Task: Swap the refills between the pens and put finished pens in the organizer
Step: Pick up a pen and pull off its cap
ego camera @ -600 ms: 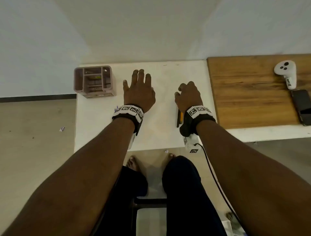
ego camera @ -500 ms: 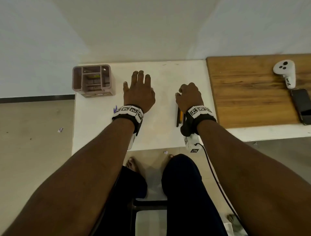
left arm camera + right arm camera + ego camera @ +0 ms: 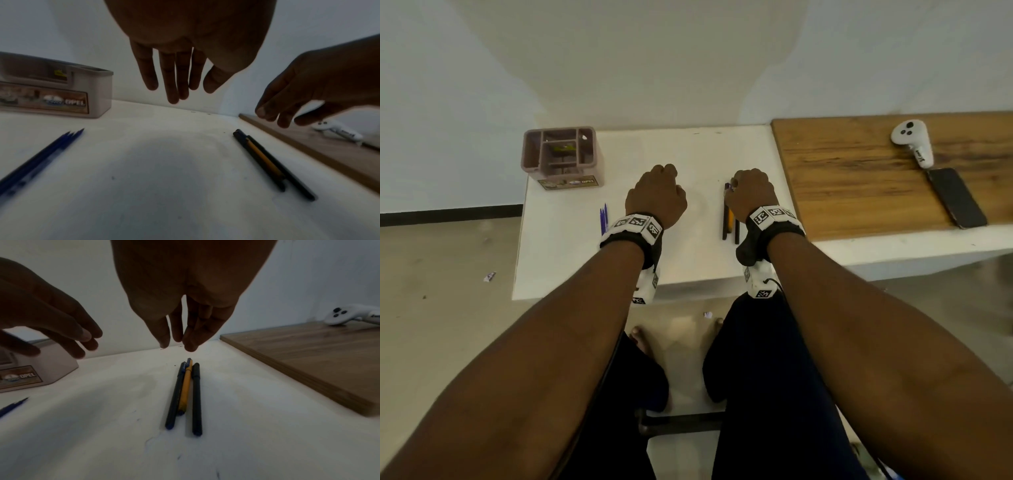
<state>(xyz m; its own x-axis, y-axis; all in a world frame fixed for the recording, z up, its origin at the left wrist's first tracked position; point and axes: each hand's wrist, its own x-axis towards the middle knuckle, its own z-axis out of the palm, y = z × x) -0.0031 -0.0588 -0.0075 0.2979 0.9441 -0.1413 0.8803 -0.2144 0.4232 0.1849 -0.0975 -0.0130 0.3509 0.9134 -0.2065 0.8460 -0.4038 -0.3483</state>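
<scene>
Two dark pens and one yellow pen (image 3: 730, 219) (image 3: 186, 391) lie side by side on the white table (image 3: 688, 253). My right hand (image 3: 751, 195) (image 3: 176, 340) hovers over their far ends with fingers hanging loosely, holding nothing. A little to the left, my left hand (image 3: 655, 198) (image 3: 176, 91) hangs above bare table, fingers straight down and empty. Several blue refills (image 3: 603, 219) (image 3: 41, 157) lie left of that wrist. The brown organizer (image 3: 561, 156) (image 3: 92, 97) stands at the table's far left corner, with something small and yellow-green in one compartment.
A wooden board (image 3: 859, 178) lies right of the pens, carrying a white controller (image 3: 912, 142) and a dark phone (image 3: 955, 197). The wall runs close behind the table. My knees sit under the table's front edge.
Both hands have lifted off the table and drawn back toward me. The left fingers, earlier spread flat, now hang down. More of the pens and the blue refills shows.
</scene>
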